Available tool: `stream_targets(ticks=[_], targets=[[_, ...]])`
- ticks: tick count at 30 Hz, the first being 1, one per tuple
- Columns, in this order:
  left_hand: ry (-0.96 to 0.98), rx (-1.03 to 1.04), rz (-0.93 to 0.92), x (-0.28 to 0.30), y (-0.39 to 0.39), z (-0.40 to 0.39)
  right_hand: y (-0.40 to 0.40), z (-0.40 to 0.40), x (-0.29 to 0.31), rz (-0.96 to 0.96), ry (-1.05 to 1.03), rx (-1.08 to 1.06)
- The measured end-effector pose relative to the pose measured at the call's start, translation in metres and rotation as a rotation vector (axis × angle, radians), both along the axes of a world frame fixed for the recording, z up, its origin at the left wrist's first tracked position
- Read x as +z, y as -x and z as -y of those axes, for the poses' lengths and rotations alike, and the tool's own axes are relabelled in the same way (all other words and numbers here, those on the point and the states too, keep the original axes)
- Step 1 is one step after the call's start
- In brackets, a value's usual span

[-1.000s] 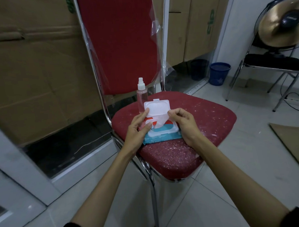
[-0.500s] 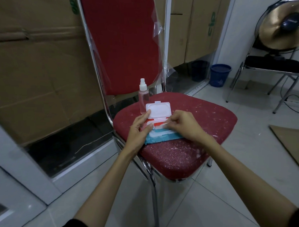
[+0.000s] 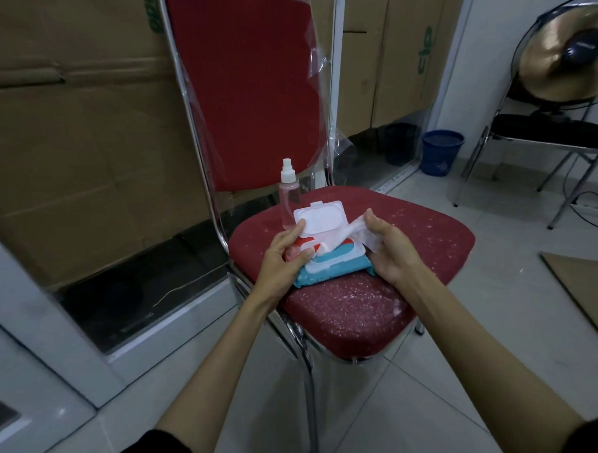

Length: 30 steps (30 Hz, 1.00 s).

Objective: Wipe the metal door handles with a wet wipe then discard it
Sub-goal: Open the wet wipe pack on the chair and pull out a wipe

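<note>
A teal and red wet-wipe pack (image 3: 330, 271) lies on the red chair seat (image 3: 424, 231) with its white flip lid standing open. My left hand (image 3: 283, 257) presses down on the pack's left end, fingers over the lid's edge. My right hand (image 3: 389, 248) pinches a white wet wipe (image 3: 354, 230) that stretches from the pack's opening up and to the right. No door handle is in view.
A small clear spray bottle (image 3: 289, 196) stands on the seat just behind the pack. A blue bin (image 3: 441, 151) sits on the floor at the back right. A black chair (image 3: 547, 136) holds a fan at the far right. Flat cardboard (image 3: 595, 292) lies on the tiles.
My right hand has pulled away from the pack's opening toward the right, drawing a wipe out with it. My left hand stays pressed on the pack.
</note>
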<state>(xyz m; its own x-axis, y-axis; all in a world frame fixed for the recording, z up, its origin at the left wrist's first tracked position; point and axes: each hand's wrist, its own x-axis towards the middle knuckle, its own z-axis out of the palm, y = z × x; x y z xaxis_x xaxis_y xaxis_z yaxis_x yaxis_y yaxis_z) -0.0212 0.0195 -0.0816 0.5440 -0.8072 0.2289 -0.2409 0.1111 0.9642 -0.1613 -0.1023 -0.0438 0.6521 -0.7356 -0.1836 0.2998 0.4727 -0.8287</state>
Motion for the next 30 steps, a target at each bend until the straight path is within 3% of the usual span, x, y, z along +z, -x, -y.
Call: stream_targets(ticks=[3,6,9,11,14,17,21,26,30], targets=[[0.005,0.015,0.001,0.000,0.001,0.001,0.002,0.003,-0.005,0.127,-0.123,-0.034],[0.001,0.018,0.018,0.000,0.001,0.001,-0.002,-0.002,-0.006,0.062,-0.015,-0.084],[0.006,0.020,0.034,-0.002,0.001,-0.001,-0.002,-0.010,0.001,-0.249,0.490,-0.151],[0.016,0.021,0.041,-0.003,0.002,-0.001,-0.003,-0.012,0.004,-0.474,0.832,-0.084],[0.018,0.018,0.050,-0.003,0.003,0.000,-0.005,-0.012,0.005,-0.674,1.103,0.103],[0.010,0.022,0.066,-0.003,0.002,0.000,-0.002,-0.006,0.006,-0.815,1.285,0.061],[0.006,0.015,0.058,-0.003,0.001,0.000,0.003,-0.004,0.007,-0.644,1.028,-0.001],[0.008,0.017,0.055,-0.003,-0.001,0.000,-0.001,-0.011,-0.005,-0.117,0.290,-0.162],[-0.005,0.019,0.070,-0.003,-0.001,0.002,-0.001,-0.006,-0.005,0.049,0.011,-0.205]])
